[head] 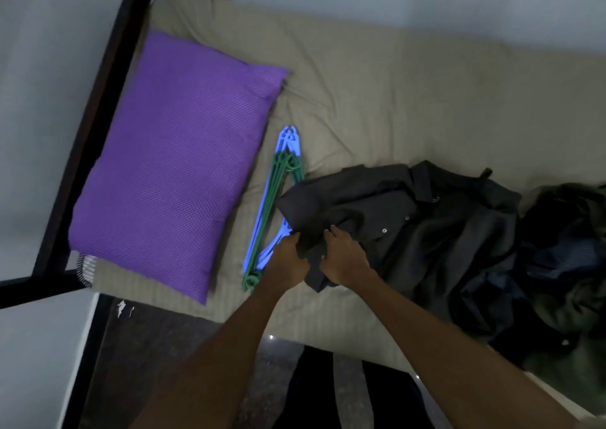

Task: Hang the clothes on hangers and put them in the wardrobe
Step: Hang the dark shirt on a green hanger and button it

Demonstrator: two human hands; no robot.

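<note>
We are gripping the dark shirt (377,205) lying on the bed (377,77) beside the hangers (277,199), left hand (288,258) and right hand (344,258) both bunching limp, light cloth; the collar is looking firmer to hold

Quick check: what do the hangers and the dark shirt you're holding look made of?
Hangers: likely plastic, smooth, solid blue and green, thin moulded arms. Dark shirt: woven cloth, matte, soft creases, small shiny buttons; fibre unclear. Left hand and right hand both grip it.
</note>
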